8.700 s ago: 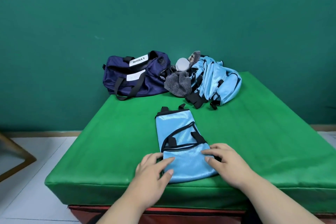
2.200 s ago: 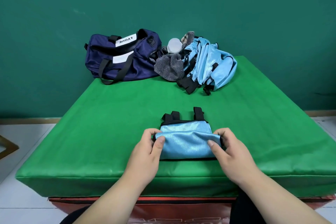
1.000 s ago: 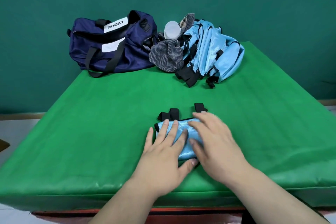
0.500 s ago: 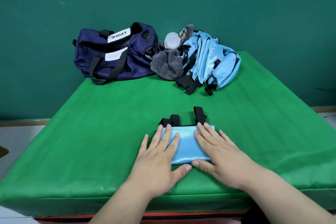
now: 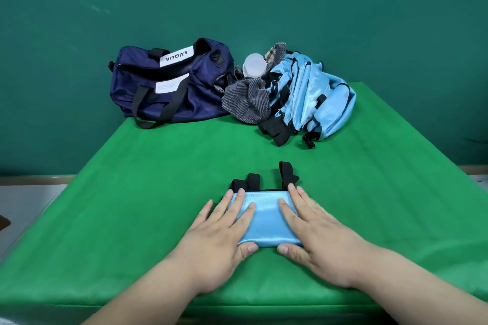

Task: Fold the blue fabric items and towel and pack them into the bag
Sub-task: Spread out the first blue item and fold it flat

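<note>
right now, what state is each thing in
blue item, folded small, black straps poking out
left hand, open, flat on blue item
right hand, open, flat on blue item
navy bag, top looks unzipped
grey towel, crumpled
blue pile, heaped, unfolded

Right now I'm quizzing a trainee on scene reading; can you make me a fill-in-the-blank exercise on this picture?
1. The left hand and right hand press flat on a folded fabric item coloured light ____.
2. The navy bag lies to the ____ of the grey striped towel.
3. Everything rests on a mat coloured ____.
Missing words: blue; left; green.
</note>
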